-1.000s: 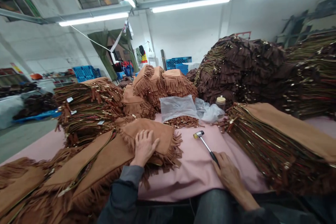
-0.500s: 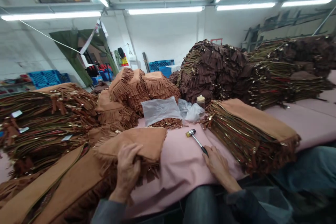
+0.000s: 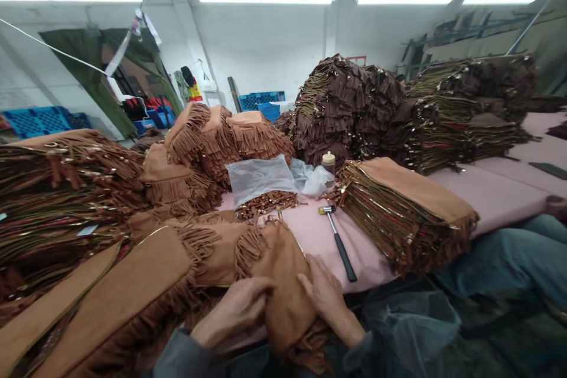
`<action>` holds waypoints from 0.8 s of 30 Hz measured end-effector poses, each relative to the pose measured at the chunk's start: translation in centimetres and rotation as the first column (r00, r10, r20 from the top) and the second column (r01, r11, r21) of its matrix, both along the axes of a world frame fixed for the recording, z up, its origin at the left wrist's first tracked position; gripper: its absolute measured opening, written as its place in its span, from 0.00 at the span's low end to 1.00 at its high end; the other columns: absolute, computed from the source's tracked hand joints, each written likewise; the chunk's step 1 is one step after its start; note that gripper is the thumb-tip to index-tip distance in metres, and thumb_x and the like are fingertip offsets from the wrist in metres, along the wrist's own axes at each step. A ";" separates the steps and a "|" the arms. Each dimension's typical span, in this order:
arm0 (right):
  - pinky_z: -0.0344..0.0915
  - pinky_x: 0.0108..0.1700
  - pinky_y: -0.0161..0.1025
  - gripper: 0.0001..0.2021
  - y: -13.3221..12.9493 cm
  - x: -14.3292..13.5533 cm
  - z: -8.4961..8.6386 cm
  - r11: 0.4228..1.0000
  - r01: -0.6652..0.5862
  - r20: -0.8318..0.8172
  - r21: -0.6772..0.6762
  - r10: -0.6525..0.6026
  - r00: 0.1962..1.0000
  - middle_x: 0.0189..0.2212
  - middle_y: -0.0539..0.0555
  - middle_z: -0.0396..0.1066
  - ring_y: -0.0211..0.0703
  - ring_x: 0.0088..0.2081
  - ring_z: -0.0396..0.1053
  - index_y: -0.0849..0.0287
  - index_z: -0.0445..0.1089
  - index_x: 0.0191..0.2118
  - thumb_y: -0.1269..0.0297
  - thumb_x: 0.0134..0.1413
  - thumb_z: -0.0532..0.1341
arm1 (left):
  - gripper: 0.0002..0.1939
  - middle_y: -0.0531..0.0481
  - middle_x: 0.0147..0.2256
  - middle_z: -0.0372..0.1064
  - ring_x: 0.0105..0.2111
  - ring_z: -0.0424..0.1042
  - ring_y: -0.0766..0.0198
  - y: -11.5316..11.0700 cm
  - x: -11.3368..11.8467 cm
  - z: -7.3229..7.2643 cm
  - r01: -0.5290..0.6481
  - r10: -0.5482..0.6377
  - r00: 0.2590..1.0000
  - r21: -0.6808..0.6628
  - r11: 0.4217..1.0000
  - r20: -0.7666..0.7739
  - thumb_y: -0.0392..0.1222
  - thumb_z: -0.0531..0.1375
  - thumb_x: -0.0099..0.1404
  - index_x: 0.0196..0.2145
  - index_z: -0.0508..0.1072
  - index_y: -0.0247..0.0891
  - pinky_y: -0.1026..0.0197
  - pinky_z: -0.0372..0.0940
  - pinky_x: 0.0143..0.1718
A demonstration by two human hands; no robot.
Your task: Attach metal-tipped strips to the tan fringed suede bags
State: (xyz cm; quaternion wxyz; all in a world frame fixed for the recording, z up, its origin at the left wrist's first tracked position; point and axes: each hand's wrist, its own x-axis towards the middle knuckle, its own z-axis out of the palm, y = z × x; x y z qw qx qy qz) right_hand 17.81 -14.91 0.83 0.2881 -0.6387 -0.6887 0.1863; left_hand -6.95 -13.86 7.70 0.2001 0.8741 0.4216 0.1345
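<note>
A tan fringed bag [image 3: 290,289] stands tilted at the table's near edge, its fringe hanging at the bottom. My left hand [image 3: 241,307] is closed on the bag's left edge, its fingertips partly hidden. On the opposite edge my right hand [image 3: 326,294] grips it, thumb on the face and fingers along the rim. Just right of that hand a small hammer [image 3: 341,245] with a black handle and a yellow-tipped head lies on the pink cloth [image 3: 370,266]. More tan fringed bags [image 3: 153,266] lie to the left of my hands.
A neat stack of tan bags [image 3: 411,207] stands to the right. Behind are clear plastic bags [image 3: 261,177], a capped jar [image 3: 328,162] and a heap of dark brown fringed bags [image 3: 341,112]. High tan piles [image 3: 62,189] rise at left. Another person's jeans-clad leg [image 3: 496,260] shows at right.
My right hand has let go of the hammer, which now lies on the cloth. The tan bag came toward me and was turned upright, now between both hands. The view shifted slightly right.
</note>
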 end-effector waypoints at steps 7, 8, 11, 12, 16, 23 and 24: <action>0.70 0.41 0.42 0.30 -3.6 -2.7 -1.7 0.991 -0.068 0.000 0.119 0.069 0.998 0.41 0.57 0.67 0.49 0.41 0.70 0.47 0.57 0.66 0.74 0.61 0.48 | 0.23 0.35 0.43 0.74 0.48 0.70 0.45 11.1 7.7 2.1 -0.497 0.518 0.834 0.148 0.855 -0.189 0.59 0.53 0.67 0.39 0.74 0.36 0.48 0.63 0.48; 0.70 0.40 0.42 0.31 -4.0 -3.0 -1.8 0.988 -0.063 0.028 0.143 0.059 0.998 0.40 0.57 0.66 0.50 0.41 0.70 0.46 0.57 0.67 0.75 0.59 0.48 | 0.23 0.35 0.43 0.74 0.48 0.70 0.43 12.0 8.5 1.1 -0.500 0.508 0.832 0.099 0.861 -0.223 0.60 0.55 0.65 0.38 0.74 0.36 0.48 0.62 0.47; 0.70 0.39 0.43 0.35 -4.6 -3.4 -2.1 0.983 -0.074 0.071 0.170 0.063 0.995 0.40 0.58 0.66 0.51 0.41 0.69 0.43 0.56 0.67 0.77 0.56 0.49 | 0.18 0.39 0.42 0.74 0.45 0.71 0.47 13.1 9.5 -1.8 -0.451 0.452 0.882 0.041 0.891 -0.134 0.55 0.57 0.64 0.39 0.74 0.37 0.54 0.60 0.42; 0.70 0.39 0.43 0.34 -4.7 -3.5 -2.0 0.984 -0.084 0.068 0.158 0.074 0.995 0.40 0.58 0.66 0.51 0.41 0.69 0.43 0.56 0.67 0.77 0.56 0.50 | 0.17 0.41 0.39 0.74 0.42 0.72 0.51 13.2 9.4 -2.5 -0.443 0.443 0.895 0.020 0.896 -0.056 0.53 0.55 0.65 0.37 0.74 0.37 0.56 0.59 0.40; 0.69 0.48 0.47 0.28 -5.6 -4.0 -0.8 0.979 -0.201 -0.060 0.028 0.203 0.977 0.47 0.59 0.67 0.53 0.48 0.69 0.47 0.56 0.67 0.68 0.62 0.52 | 0.21 0.49 0.26 0.67 0.28 0.67 0.61 12.8 7.8 -3.8 -0.328 0.416 0.849 -0.292 0.898 0.326 0.55 0.52 0.67 0.32 0.72 0.34 0.61 0.56 0.31; 0.65 0.43 0.34 0.12 -7.5 -5.0 3.4 0.758 -0.651 -0.511 -0.025 0.550 0.660 0.39 0.49 0.72 0.42 0.41 0.70 0.50 0.72 0.49 0.59 0.61 0.59 | 0.28 0.48 0.30 0.69 0.30 0.70 0.64 9.5 5.9 -3.1 0.118 0.475 0.631 -0.681 0.723 0.614 0.62 0.63 0.62 0.42 0.73 0.31 0.60 0.65 0.38; 0.63 0.39 0.32 0.10 -6.7 -4.8 3.7 0.785 -0.619 -0.544 -0.011 0.514 0.662 0.32 0.48 0.70 0.39 0.35 0.68 0.53 0.74 0.41 0.58 0.64 0.57 | 0.27 0.48 0.31 0.68 0.30 0.69 0.64 9.1 5.8 -2.7 0.150 0.475 0.629 -0.695 0.703 0.616 0.61 0.63 0.62 0.43 0.73 0.31 0.60 0.65 0.39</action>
